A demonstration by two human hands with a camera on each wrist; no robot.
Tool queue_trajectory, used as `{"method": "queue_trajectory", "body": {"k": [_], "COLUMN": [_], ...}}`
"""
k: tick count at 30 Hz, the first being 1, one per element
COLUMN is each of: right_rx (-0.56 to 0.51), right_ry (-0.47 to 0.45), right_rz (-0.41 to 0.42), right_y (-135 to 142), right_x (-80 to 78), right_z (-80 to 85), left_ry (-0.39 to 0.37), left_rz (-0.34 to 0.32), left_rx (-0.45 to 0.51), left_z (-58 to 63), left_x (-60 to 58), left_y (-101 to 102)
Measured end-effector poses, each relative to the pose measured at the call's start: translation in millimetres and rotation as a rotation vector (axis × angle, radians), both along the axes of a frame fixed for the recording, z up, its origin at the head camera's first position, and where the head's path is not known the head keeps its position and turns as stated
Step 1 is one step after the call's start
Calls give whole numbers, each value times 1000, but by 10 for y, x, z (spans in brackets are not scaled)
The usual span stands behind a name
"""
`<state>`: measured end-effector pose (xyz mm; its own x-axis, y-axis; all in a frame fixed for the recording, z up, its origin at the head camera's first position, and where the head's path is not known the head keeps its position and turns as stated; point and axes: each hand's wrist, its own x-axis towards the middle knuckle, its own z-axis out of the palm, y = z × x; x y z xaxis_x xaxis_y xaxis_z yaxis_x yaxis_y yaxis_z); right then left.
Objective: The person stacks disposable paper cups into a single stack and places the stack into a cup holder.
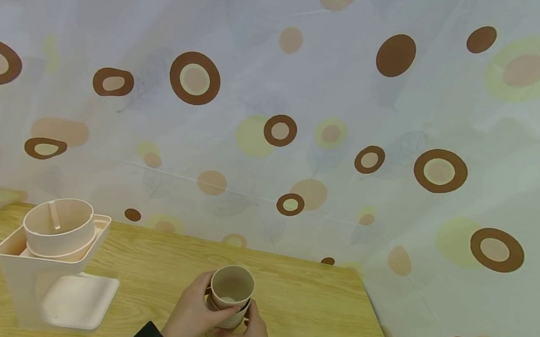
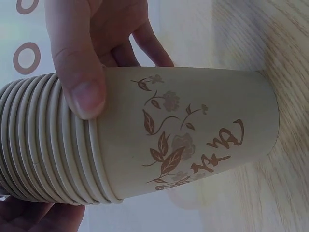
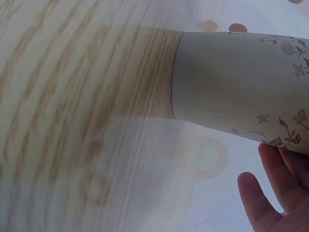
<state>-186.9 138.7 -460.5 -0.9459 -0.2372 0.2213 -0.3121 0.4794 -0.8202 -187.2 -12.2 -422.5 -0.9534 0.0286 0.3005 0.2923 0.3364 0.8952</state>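
Note:
A stack of nested paper cups (image 1: 233,285), beige with brown leaf and flower print, stands upright on the wooden table between both hands. In the left wrist view the many rolled rims of the paper cups (image 2: 53,140) show, with the lowest cup's base against the wood. My left hand (image 1: 197,310) grips the stack from the left, its thumb laid across the rims. From the right, my right hand (image 1: 252,336) holds the stack lower down. In the right wrist view, fingertips of the right hand (image 3: 282,193) touch the printed side. The stack hides some fingers.
At the left of the table (image 1: 315,305) stands a pale rectangular bin (image 1: 21,279) with a round, open-topped container (image 1: 60,237) sitting in it. A white flat tray-like piece (image 1: 80,302) lies beside the bin. Behind the table hangs a dotted curtain (image 1: 232,148).

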Motion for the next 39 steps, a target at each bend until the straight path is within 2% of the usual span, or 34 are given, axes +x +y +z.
{"method": "queue_trajectory", "body": {"k": [8,14,20,23,31,39], "right_rx": [20,19,7,10,8,6], "right_ry": [-16,-44,-49,-44,-50,-55], "right_rz": [-10,-19,-7,-7,-17,-17], "right_y": [-3,-3,1,0,-15,-7], "right_x": [6,-7,-6,-5,-5,2], "right_z": [21,9,13,11,13,28], "left_ry": [17,-13,-36,-25,44,70], "left_rz": [13,52,36,48,130,135], "left_rx": [-5,-9,-13,-9,0,15], "left_z": [-23,-37,-6,6,-31,-62], "left_x": [18,15,28,44,31,-1], "left_y": [28,69,57,58,91,111]}}
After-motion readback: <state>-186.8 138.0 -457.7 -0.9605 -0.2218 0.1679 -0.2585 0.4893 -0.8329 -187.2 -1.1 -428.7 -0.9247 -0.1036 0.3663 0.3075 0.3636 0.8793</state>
